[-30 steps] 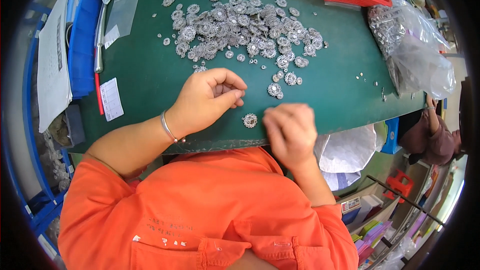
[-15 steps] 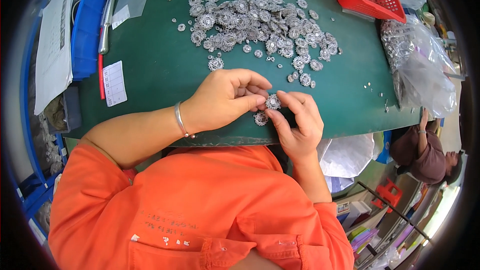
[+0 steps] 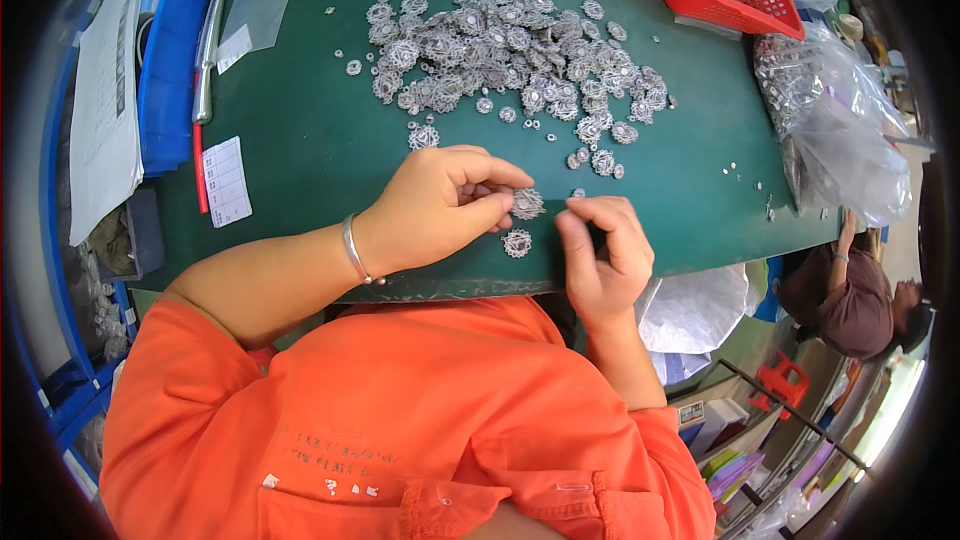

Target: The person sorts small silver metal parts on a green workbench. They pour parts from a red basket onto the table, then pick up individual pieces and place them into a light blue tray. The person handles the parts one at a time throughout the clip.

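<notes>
A silver flower-shaped piece is pinched by the left hand near the pile; the right hand is curled beside it, its grasp unclear.

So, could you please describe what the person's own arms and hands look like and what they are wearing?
Both forearms are bare, and neither the left hand nor the right hand wears a glove. A thin silver bangle circles the left wrist. The arms come out of a bright orange top whose short sleeves end above the elbows. No ring or watch is visible.
</notes>
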`<state>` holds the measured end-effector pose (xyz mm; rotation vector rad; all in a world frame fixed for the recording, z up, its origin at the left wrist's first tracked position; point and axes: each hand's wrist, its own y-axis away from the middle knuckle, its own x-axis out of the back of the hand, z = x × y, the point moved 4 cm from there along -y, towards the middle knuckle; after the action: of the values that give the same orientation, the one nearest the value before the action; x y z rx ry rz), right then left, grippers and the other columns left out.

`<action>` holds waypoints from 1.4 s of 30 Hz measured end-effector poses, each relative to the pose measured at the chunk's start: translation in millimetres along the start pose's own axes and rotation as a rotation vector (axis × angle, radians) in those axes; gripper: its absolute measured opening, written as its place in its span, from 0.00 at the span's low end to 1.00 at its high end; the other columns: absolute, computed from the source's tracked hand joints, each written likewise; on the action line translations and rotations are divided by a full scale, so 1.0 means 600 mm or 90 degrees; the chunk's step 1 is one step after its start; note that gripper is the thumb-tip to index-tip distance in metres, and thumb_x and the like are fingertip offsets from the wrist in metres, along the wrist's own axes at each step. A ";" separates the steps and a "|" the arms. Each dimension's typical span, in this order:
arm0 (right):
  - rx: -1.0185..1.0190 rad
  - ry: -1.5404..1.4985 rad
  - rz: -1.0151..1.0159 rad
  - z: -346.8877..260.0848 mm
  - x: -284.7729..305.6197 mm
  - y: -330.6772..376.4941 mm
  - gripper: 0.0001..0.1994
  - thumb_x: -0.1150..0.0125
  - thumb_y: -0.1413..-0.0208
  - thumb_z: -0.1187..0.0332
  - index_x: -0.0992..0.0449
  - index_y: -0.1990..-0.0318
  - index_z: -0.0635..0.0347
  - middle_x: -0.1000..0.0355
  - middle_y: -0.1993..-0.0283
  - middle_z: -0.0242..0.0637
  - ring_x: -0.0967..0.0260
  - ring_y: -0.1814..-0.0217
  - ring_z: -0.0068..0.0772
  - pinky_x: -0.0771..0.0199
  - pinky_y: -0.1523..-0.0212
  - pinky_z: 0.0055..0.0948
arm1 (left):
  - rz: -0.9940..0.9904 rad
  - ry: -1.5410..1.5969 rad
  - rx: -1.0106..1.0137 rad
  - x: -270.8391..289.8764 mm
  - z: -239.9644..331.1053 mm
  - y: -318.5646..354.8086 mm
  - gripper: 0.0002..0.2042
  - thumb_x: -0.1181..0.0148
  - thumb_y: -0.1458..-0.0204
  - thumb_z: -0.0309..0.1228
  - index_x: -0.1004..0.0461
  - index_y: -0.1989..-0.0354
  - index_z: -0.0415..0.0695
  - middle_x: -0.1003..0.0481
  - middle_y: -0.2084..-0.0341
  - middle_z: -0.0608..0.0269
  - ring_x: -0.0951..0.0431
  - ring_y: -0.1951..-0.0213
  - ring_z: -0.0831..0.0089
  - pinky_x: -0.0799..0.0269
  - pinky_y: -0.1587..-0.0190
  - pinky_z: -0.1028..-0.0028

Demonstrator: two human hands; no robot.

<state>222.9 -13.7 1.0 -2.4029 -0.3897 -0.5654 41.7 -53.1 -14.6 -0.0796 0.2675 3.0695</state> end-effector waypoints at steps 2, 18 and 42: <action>0.003 0.114 0.024 0.008 0.010 -0.008 0.08 0.34 0.54 0.81 0.23 0.66 0.61 0.25 0.68 0.38 0.30 0.67 0.37 0.34 0.63 0.31 | 0.024 -0.145 -0.081 0.007 0.010 0.001 0.11 0.45 0.47 0.16 0.23 0.56 0.35 0.25 0.69 0.61 0.22 0.69 0.78 0.25 0.66 0.79; -0.042 0.182 -0.067 0.032 0.043 -0.039 0.07 0.38 0.52 0.78 0.24 0.65 0.57 0.28 0.65 0.32 0.32 0.61 0.35 0.41 0.55 0.32 | 0.097 -0.298 -0.175 0.024 0.021 -0.004 0.09 0.43 0.51 0.16 0.22 0.62 0.38 0.28 0.68 0.64 0.28 0.75 0.82 0.32 0.71 0.82; -0.049 0.371 0.060 0.052 0.104 -0.015 0.11 0.37 0.56 0.84 0.23 0.63 0.65 0.29 0.67 0.41 0.30 0.64 0.42 0.31 0.61 0.35 | 0.100 -0.281 -0.111 0.023 0.026 -0.007 0.06 0.41 0.50 0.17 0.22 0.64 0.37 0.27 0.69 0.67 0.30 0.74 0.85 0.33 0.71 0.84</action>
<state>282.5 21.4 14.2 -2.1800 -0.0005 -1.2047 27.4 -45.6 -0.6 0.6302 -0.0209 3.1421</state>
